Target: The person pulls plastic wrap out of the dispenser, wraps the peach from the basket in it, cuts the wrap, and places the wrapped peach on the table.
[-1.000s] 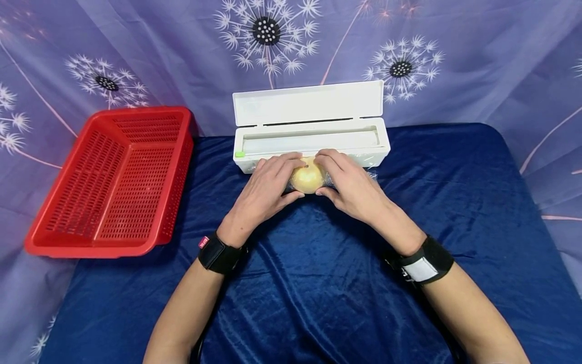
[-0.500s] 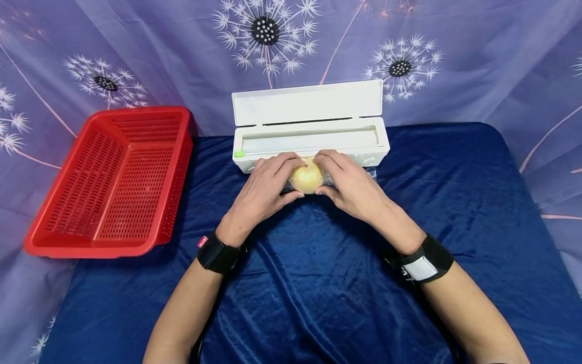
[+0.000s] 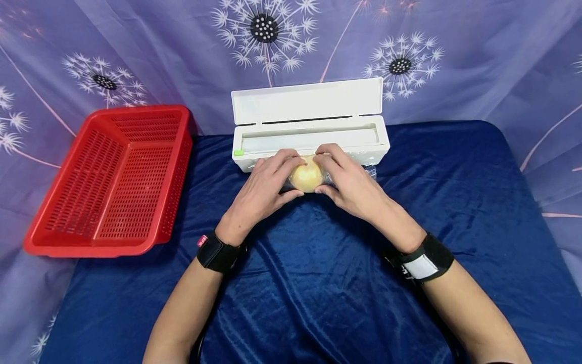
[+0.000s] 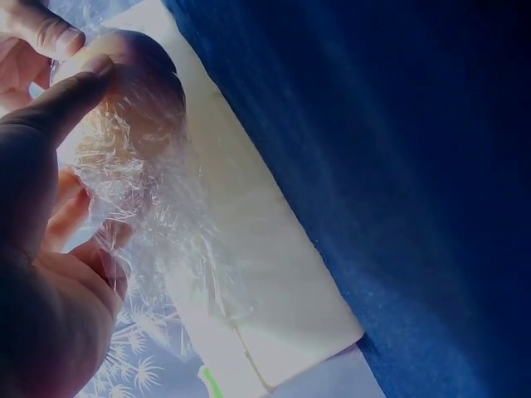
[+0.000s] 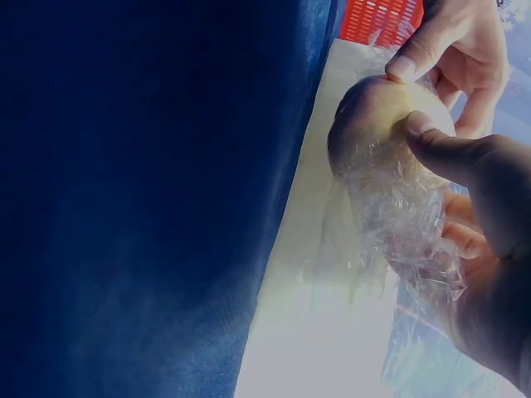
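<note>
A round pale-yellow fruit (image 3: 306, 177), like a pear or apple with a small stem spot on top, sits between both hands in front of a white box. Clear plastic wrap (image 4: 158, 191) bunches against its side in the left wrist view, and crinkled wrap (image 5: 402, 220) gathers below it in the right wrist view. My left hand (image 3: 268, 187) grips the fruit from the left, thumb at the near side and fingers at the far side. From the right, my right hand (image 3: 352, 187) grips it the same way.
The white wrap dispenser box (image 3: 311, 124) stands behind the hands with its lid raised, a roll inside and a green tab at its left end. A red slotted basket (image 3: 154, 242) is at the left. Blue velvet cloth (image 3: 313, 283) covers the table, and a patterned curtain (image 3: 182, 50) hangs behind.
Both hands keep their hold on the fruit, with only very slight finger movement; the right fingers lift a little at the far side. Box and basket stay in place.
</note>
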Demonstrator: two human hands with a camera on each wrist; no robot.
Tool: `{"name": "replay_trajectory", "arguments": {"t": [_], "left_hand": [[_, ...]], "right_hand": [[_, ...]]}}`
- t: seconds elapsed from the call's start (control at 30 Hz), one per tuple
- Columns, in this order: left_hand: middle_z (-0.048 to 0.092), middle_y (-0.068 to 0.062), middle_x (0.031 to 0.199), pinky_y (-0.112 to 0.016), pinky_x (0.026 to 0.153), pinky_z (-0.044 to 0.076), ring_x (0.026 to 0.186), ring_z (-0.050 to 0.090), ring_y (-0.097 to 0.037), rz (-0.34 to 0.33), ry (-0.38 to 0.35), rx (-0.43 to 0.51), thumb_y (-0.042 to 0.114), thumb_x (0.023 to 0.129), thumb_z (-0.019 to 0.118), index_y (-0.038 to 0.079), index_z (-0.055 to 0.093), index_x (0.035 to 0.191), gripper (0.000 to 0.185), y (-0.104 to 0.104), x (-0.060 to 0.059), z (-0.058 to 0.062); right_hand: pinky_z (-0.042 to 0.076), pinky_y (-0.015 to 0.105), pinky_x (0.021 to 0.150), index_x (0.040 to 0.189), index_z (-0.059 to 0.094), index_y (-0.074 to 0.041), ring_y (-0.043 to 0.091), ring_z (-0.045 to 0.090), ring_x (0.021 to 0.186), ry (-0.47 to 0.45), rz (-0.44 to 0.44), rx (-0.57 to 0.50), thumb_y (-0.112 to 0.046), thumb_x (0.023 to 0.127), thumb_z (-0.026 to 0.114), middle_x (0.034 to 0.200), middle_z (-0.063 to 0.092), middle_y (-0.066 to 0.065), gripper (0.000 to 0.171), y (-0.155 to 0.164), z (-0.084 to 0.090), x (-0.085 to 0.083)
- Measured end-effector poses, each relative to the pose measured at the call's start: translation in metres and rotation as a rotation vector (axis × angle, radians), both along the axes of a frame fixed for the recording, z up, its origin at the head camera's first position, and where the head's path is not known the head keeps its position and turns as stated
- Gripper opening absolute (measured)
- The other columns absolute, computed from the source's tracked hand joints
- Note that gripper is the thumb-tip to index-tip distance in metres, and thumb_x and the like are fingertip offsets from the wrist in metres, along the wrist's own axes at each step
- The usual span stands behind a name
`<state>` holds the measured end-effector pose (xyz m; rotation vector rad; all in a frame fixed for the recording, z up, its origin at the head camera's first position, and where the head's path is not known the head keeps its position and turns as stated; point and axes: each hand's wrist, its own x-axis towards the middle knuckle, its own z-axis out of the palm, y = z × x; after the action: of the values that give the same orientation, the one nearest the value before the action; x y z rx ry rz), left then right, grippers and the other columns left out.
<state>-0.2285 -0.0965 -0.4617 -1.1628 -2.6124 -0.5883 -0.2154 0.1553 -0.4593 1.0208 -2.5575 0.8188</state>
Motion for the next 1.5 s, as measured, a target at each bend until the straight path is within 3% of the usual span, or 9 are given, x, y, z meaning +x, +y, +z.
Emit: {"name": "replay_trajectory", "arguments": {"t": [0.23, 0.5, 0.7, 1.17, 1.5], "left_hand": [[0.054, -0.008, 0.146, -0.051, 0.099, 0.044, 0.127, 0.057, -0.024, 0.001, -0.018, 0.004, 0.035, 0.09, 0.087, 0.013, 0.057, 0.146, 0.068, -0.0009, -0.0006, 0.0011], [0.054, -0.008, 0.145, -0.051, 0.099, 0.044, 0.127, 0.057, -0.024, 0.004, -0.039, 0.009, 0.034, 0.09, 0.087, 0.013, 0.056, 0.148, 0.068, -0.0011, -0.0005, 0.0012], [0.054, -0.007, 0.148, -0.05, 0.101, 0.044, 0.13, 0.056, -0.023, 0.019, -0.074, 0.011, 0.037, 0.093, 0.084, 0.012, 0.053, 0.149, 0.069, -0.0019, 0.0003, 0.0003], [0.057, -0.006, 0.143, -0.048, 0.101, 0.043, 0.116, 0.06, -0.019, 0.026, -0.124, 0.059, 0.038, 0.096, 0.079, 0.01, 0.049, 0.148, 0.067, -0.0029, 0.0006, 0.0009], [0.059, -0.006, 0.14, -0.046, 0.097, 0.043, 0.1, 0.058, -0.018, 0.036, -0.093, 0.035, 0.043, 0.097, 0.076, 0.01, 0.049, 0.149, 0.067, -0.0041, 0.0004, 0.0013]], "right_hand": [[0.051, 0.05, 0.1, 0.139, 0.058, 0.008, 0.038, 0.061, 0.119, -0.019, -0.019, 0.017, -0.014, 0.09, 0.088, 0.138, 0.055, 0.023, 0.061, -0.0006, 0.0007, 0.0013], [0.051, 0.051, 0.101, 0.141, 0.055, 0.006, 0.04, 0.06, 0.122, -0.04, -0.033, 0.044, -0.013, 0.08, 0.095, 0.141, 0.053, 0.022, 0.076, 0.0002, 0.0006, 0.002], [0.051, 0.051, 0.103, 0.137, 0.051, 0.006, 0.041, 0.059, 0.123, -0.055, -0.029, 0.027, -0.006, 0.08, 0.094, 0.141, 0.053, 0.024, 0.072, -0.0004, -0.0003, 0.0022], [0.051, 0.051, 0.099, 0.136, 0.049, 0.007, 0.041, 0.061, 0.118, -0.065, -0.042, 0.01, -0.006, 0.079, 0.095, 0.138, 0.055, 0.026, 0.073, -0.0006, -0.0011, 0.0011], [0.051, 0.052, 0.1, 0.134, 0.05, 0.006, 0.042, 0.062, 0.117, -0.03, -0.052, 0.023, -0.009, 0.08, 0.095, 0.133, 0.057, 0.025, 0.072, -0.0014, -0.0017, 0.0021]]}}
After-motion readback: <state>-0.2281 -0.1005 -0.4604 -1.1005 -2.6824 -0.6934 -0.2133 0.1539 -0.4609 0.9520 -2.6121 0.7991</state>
